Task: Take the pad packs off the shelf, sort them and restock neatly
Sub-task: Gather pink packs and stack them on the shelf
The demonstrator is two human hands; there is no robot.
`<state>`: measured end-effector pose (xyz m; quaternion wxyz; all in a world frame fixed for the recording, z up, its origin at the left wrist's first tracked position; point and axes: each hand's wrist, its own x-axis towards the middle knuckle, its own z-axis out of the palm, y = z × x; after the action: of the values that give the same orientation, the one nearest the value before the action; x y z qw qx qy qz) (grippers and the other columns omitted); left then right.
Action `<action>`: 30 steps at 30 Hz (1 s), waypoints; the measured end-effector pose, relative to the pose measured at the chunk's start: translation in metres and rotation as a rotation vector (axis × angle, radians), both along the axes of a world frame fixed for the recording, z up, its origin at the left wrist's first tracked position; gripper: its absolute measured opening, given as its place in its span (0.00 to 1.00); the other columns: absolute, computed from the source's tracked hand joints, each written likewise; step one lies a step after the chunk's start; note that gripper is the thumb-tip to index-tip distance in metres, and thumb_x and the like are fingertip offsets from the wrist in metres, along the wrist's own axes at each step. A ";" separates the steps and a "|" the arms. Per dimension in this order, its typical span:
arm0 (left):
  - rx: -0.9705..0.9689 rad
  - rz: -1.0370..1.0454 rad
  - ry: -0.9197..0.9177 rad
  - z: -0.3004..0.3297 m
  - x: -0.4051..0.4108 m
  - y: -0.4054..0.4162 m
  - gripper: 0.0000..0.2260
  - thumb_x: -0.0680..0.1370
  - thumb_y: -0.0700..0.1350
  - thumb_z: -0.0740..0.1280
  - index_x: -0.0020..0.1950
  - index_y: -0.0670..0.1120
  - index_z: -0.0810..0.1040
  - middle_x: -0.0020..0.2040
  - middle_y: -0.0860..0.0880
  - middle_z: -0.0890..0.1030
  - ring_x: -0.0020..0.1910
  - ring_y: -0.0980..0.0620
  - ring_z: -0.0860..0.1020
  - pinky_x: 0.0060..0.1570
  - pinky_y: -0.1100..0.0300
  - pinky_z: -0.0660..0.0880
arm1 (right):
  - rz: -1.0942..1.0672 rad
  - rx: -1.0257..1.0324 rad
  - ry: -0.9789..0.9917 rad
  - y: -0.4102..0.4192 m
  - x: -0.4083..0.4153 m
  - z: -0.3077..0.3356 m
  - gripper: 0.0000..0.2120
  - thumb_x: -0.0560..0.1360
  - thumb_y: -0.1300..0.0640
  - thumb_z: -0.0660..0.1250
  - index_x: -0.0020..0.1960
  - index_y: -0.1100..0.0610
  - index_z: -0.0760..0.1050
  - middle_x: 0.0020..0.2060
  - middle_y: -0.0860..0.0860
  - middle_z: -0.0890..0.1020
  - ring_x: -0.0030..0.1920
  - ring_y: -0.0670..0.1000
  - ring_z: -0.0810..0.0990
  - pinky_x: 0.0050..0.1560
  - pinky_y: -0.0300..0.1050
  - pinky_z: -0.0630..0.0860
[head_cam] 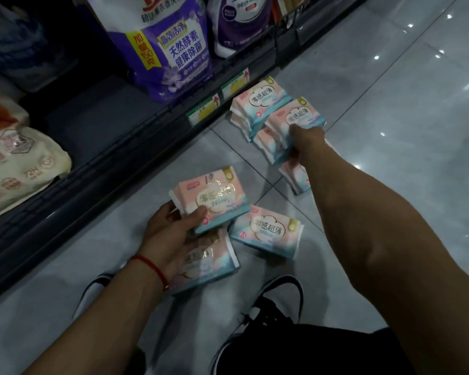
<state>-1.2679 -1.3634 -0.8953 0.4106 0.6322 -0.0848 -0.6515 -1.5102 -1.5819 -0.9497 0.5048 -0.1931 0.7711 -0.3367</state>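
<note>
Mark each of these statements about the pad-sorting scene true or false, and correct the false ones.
1. The left hand grips a pink pad pack. True.
2. All the pad packs are back on the shelf. False: several lie on the tiled floor, like the single pack by the left hand.
3. The right hand is idle. False: it holds packs from the far pile.
4. A purple detergent pouch stands on the shelf. True.

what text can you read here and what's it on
"高效洁净", "天然酵素", "健康除菌", "加量150克": purple bag on the shelf
"零感超薄": pad pack on the floor
"245": pack in the left hand
"72H": cream pack
Price tags: too blurred
Second bag: unreadable
</note>
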 end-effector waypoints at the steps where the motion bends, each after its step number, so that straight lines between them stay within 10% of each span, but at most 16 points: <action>1: 0.000 0.003 -0.008 0.002 0.003 -0.003 0.17 0.74 0.35 0.73 0.63 0.39 0.77 0.55 0.40 0.85 0.53 0.39 0.85 0.55 0.36 0.80 | -0.051 0.003 -0.046 0.000 0.002 -0.001 0.20 0.82 0.57 0.67 0.72 0.56 0.68 0.63 0.54 0.79 0.53 0.56 0.80 0.26 0.42 0.78; 7: -0.001 0.048 0.005 0.016 0.022 0.002 0.19 0.73 0.32 0.73 0.63 0.41 0.76 0.53 0.39 0.86 0.47 0.41 0.86 0.40 0.47 0.83 | -0.240 -0.046 -0.229 0.035 -0.003 -0.003 0.25 0.78 0.65 0.71 0.71 0.60 0.65 0.56 0.59 0.77 0.41 0.57 0.80 0.19 0.44 0.76; 11: -0.023 0.123 0.051 0.025 0.028 0.019 0.25 0.72 0.30 0.74 0.67 0.41 0.72 0.55 0.38 0.84 0.45 0.41 0.87 0.37 0.46 0.82 | -0.147 -0.080 -0.480 0.088 -0.003 0.014 0.21 0.77 0.61 0.74 0.66 0.59 0.72 0.60 0.60 0.82 0.43 0.55 0.86 0.43 0.51 0.85; 17: -0.123 0.236 -0.044 0.052 0.053 0.056 0.26 0.74 0.33 0.75 0.69 0.44 0.70 0.60 0.42 0.82 0.49 0.45 0.85 0.38 0.48 0.83 | 0.259 -0.150 -0.739 0.168 0.055 0.078 0.24 0.73 0.63 0.74 0.68 0.61 0.74 0.58 0.59 0.84 0.53 0.56 0.86 0.50 0.55 0.84; 25: -0.320 0.392 0.012 0.133 0.109 0.119 0.20 0.78 0.34 0.71 0.68 0.45 0.72 0.63 0.43 0.81 0.58 0.40 0.82 0.49 0.38 0.82 | 0.746 -0.336 -0.570 0.252 0.167 0.181 0.42 0.64 0.61 0.83 0.72 0.56 0.67 0.60 0.60 0.83 0.56 0.65 0.85 0.56 0.71 0.80; 30: -0.481 0.464 -0.003 0.194 0.146 0.157 0.20 0.79 0.35 0.69 0.67 0.50 0.73 0.61 0.44 0.84 0.57 0.40 0.83 0.48 0.36 0.81 | 0.897 -0.504 -0.387 0.283 0.225 0.243 0.34 0.63 0.52 0.85 0.64 0.59 0.77 0.53 0.57 0.87 0.52 0.56 0.87 0.51 0.55 0.84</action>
<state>-1.1219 -1.2066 -0.7011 0.6854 0.5206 -0.0902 -0.5012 -1.2851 -1.2985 -0.7065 0.6695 -0.5522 0.4018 -0.2923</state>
